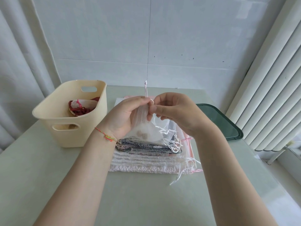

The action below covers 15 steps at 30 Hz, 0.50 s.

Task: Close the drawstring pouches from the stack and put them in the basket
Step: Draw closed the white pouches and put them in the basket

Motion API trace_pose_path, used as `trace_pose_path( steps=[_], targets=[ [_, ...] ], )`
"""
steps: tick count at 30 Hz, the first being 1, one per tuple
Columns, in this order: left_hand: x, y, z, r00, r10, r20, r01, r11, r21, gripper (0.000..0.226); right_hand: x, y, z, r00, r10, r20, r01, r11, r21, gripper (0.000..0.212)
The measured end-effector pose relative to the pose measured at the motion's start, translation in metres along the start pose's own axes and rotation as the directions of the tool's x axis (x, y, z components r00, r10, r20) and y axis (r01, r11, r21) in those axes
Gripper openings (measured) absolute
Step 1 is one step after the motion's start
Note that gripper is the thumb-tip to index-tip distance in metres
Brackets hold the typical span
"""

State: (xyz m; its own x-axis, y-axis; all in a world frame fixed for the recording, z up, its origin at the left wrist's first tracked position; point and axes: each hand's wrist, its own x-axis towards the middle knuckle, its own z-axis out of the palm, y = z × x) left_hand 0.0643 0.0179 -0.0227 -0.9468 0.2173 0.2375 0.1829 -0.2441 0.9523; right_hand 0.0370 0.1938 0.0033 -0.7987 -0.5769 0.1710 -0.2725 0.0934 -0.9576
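Pouch (143, 121) (sheer white) gathered between both hands' fingers (147, 100), above stack (146, 154)

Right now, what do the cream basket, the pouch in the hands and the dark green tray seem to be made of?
Cream oval basket: looks like moulded matte plastic, with smooth walls and cut-out handles. Sheer white drawstring pouch: probably thin mesh or organza, since it is see-through and bunches at the neck. Dark green tray: likely glossy plastic, judging by its sheen and rounded rim.

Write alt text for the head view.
Two hands hold a sheer white pouch above a stack of pouches; the left hand grips its gathered neck, the right hand pinches its cord. A cream basket sits left.
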Motion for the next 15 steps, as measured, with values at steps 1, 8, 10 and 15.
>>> trace_pose_path(
  steps=[1,8,10,15],
  targets=[
    [-0.0005,0.0002,0.0006,1.000,-0.002,0.003,0.002,1.000,0.010,0.026,-0.0001,0.0000,0.0009,1.000,0.001,0.005,-0.001,1.000,0.003,0.012],
    [-0.0017,-0.0012,-0.0011,0.999,0.015,-0.042,-0.012,0.997,0.072,0.023,0.0006,0.0000,0.0076,0.996,0.033,-0.077,-0.038,0.997,-0.061,0.011],
    [-0.0030,-0.0010,-0.0007,0.997,0.016,-0.077,-0.010,0.997,0.075,0.016,0.0023,0.0022,0.0074,0.989,0.052,-0.139,-0.063,0.995,-0.073,0.011],
    [-0.0031,-0.0028,-0.0025,0.981,-0.006,-0.196,0.045,0.979,0.197,0.008,0.0054,0.0057,0.0085,0.978,0.108,-0.177,-0.115,0.993,-0.026,0.019]
  ],
)
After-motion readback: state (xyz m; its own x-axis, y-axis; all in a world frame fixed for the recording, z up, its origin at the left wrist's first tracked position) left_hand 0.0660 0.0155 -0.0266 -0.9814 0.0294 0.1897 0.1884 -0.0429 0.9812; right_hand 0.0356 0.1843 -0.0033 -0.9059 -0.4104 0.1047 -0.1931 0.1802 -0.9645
